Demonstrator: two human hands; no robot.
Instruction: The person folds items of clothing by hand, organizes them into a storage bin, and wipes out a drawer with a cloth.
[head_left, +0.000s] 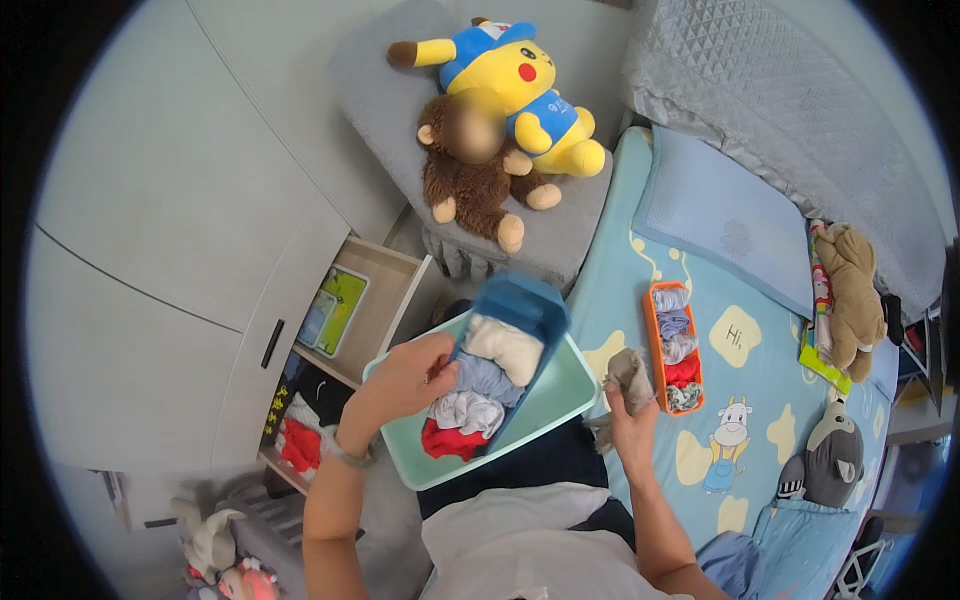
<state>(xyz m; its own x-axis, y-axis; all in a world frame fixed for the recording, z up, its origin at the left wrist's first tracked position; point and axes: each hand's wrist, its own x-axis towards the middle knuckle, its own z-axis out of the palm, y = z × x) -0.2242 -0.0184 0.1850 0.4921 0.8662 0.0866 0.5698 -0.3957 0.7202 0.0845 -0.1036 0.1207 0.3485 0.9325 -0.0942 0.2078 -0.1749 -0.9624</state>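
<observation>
My left hand (420, 375) grips the left side of a dark blue plastic box (559, 311), which is tilted over a mint green tray (551, 409) at my lap. Folded cloths lie in a row in the box: cream (504, 349), grey-blue (487, 382), white (466, 414) and red (452, 441). The box's far end is blurred. My right hand (636, 427) holds a crumpled grey-brown cloth (630, 375) at the bed's edge, to the right of the tray. Beside it on the bed, an orange box (658, 367) holds several rolled cloths.
Left of the tray are a pulled-out wooden drawer (382, 262) and a lower drawer with clothes (300, 442). Plush toys (480, 180) sit on a grey upholstered seat (375, 97) ahead. The bed (675, 480) on the right carries a pillow (720, 202) and more plush toys (851, 292).
</observation>
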